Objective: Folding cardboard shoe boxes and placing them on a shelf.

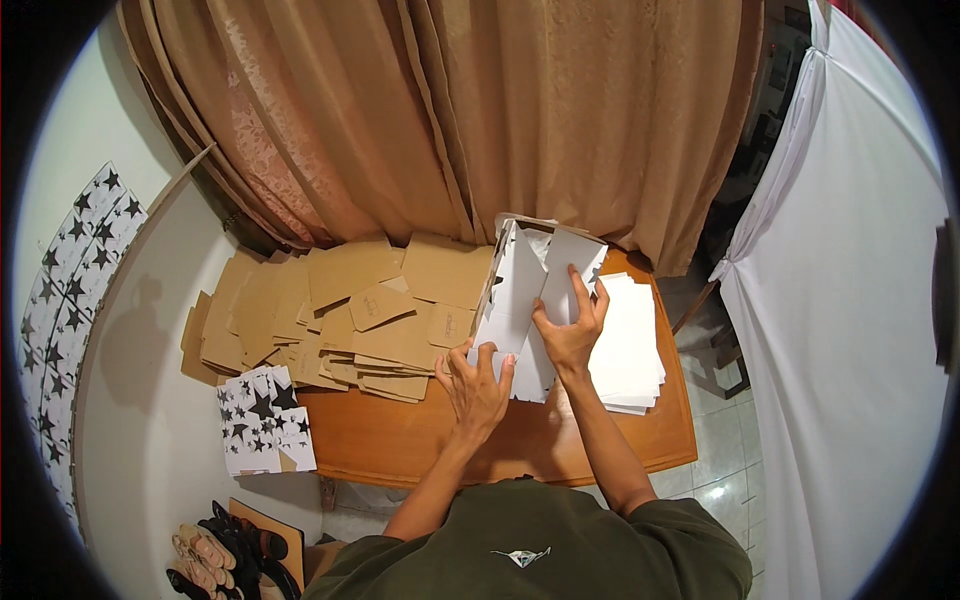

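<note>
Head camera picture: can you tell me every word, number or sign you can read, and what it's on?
I can't read any words or numbers.
Brown cardboard pieces: small print, too blurred.
Dark green shirt: white emblem, no readable letters.
Wall sheets and printed card: black stars.
White box: no words I can make out.

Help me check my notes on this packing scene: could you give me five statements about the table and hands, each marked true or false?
1. The left hand and right hand both touch the white box. True.
2. The brown cardboard pieces lie right of the white box. False: they lie left of it.
3. A stack of white sheets lies on the right part of the table. True.
4. The curtain beyond the table is blue. False: it is brown.
5. The white box is closed. False: its top is open.
</note>
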`<state>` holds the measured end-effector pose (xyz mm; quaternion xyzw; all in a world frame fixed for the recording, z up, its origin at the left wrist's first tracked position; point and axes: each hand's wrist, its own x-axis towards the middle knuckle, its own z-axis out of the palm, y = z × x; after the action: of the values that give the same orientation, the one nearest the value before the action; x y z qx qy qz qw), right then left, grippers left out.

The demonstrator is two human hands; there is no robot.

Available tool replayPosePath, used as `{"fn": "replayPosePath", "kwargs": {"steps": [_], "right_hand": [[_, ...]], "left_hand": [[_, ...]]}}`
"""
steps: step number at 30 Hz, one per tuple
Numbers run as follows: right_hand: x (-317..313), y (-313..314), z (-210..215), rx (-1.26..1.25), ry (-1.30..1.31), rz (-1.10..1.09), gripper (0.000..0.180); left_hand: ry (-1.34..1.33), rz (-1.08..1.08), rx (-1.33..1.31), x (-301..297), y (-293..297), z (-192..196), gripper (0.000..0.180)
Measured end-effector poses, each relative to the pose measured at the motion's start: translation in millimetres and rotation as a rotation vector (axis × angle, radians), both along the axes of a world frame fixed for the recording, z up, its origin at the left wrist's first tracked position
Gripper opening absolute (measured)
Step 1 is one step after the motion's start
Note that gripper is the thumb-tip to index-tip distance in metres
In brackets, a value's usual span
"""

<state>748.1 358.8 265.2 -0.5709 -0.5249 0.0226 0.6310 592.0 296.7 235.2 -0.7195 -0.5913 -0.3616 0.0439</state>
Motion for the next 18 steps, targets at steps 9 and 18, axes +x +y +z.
{"fn": "replayPosePath", "kwargs": {"steps": [9, 18], "right_hand": [[-0.1, -1.3, -0.4, -0.006, -0.012, 0.009, 0.073], [-1.4, -5.1, 2.7, 0.000, -0.033, 0.038, 0.072]], "left_hand": [[0.011, 0.030, -0.007, 0.1, -1.4, -1.9, 0.036], [-0.083, 0.008, 0.101, -6.0, 5.0, -9.1, 0.075]]}}
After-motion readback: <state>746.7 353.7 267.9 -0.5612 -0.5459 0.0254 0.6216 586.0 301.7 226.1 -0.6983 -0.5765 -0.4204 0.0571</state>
